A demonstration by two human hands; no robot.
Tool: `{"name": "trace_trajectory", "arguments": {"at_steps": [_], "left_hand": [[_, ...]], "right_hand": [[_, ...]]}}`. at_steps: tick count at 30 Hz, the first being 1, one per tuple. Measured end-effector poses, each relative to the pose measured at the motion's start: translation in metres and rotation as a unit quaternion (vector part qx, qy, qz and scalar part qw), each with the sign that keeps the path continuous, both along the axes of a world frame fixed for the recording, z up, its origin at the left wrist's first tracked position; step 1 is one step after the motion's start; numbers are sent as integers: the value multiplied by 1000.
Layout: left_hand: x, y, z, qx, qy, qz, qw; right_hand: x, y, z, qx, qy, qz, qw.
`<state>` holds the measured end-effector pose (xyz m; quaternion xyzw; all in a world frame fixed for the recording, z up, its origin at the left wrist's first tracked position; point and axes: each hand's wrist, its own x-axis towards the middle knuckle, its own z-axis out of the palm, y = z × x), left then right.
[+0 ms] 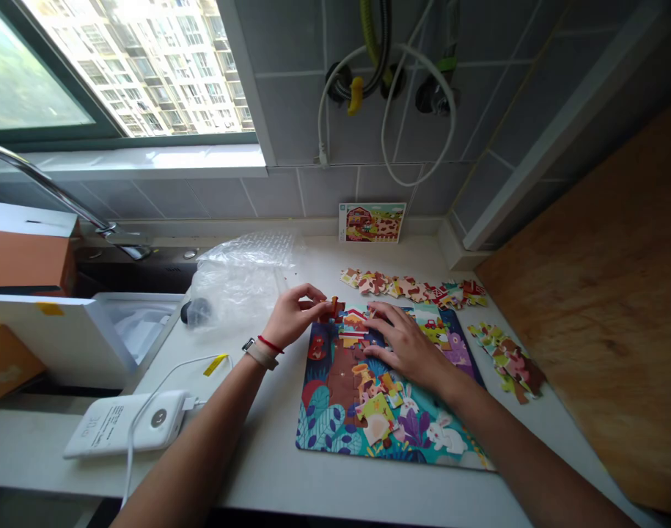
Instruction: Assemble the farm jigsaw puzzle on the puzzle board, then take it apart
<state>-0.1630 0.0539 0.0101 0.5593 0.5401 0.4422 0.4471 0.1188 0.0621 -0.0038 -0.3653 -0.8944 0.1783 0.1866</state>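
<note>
Head-worn view, forward and down onto the jigsaw puzzle (335,433)

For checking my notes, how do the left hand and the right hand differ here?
The left hand pinches a red piece, while the right hand lies flat on the puzzle board. The left wrist wears a red string and a band; the right wrist is bare. Both are over the board.

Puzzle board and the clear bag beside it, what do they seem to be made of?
The jigsaw puzzle board looks like printed cardboard with a smooth, slightly glossy finish, judging by its flat, thin edge, though the core is hidden. The clear bag looks like thin plastic film, shown by its shiny creases.
</note>
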Motion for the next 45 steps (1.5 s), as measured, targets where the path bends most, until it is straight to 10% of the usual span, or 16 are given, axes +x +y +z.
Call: {"name": "trace_trajectory", "arguments": {"at_steps": [5, 14, 22, 29, 45], "left_hand": [[17, -10, 5, -73, -26, -92, 993], [30, -19, 3, 88, 270, -209, 936], [22, -17, 1, 188, 362, -139, 902], [16, -13, -12, 240, 400, -201, 861], [17, -11, -11, 211, 396, -211, 868]], "right_hand": [[3, 1, 6, -31, 73, 12, 997], [1, -1, 2, -14, 74, 106, 992], [2, -4, 4, 16, 55, 118, 991], [0, -9, 8, 49, 49, 125, 990], [-3, -15, 11, 42, 17, 128, 991]]}}
